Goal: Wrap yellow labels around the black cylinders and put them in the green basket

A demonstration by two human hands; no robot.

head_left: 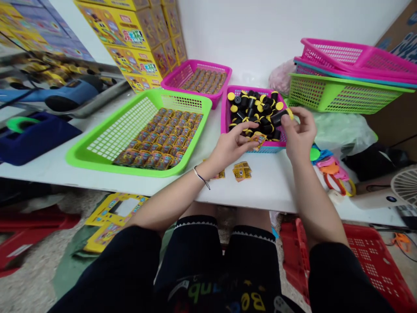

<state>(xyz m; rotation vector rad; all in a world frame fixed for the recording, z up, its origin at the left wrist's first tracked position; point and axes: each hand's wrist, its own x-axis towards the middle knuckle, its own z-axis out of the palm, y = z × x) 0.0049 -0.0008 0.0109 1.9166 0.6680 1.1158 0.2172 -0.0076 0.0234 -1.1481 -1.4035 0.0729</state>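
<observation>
Pinching a black canister [278,118] with a yellow end between thumb and bent fingers, the right hand [298,134] hovers at the right side of a pink basket [224,115] holding similar canisters [250,106]. Loosely curled, the left hand [233,141] grips a small yellow label [259,139] by that basket's front. Loose labels [242,171] lie near the table's [267,182] front edge.

Print on the label [259,139] in the left hand [232,141]: too small to read. Capped end of the black tube [276,118] partly covered by the right hand [301,132]. Label pile [220,174] partly hidden behind the left forearm. Yellow pieces [55,71], far left: blurred. Fan [405,187] cut off by right edge; stacked yellow boxes [130,37], by top.
</observation>
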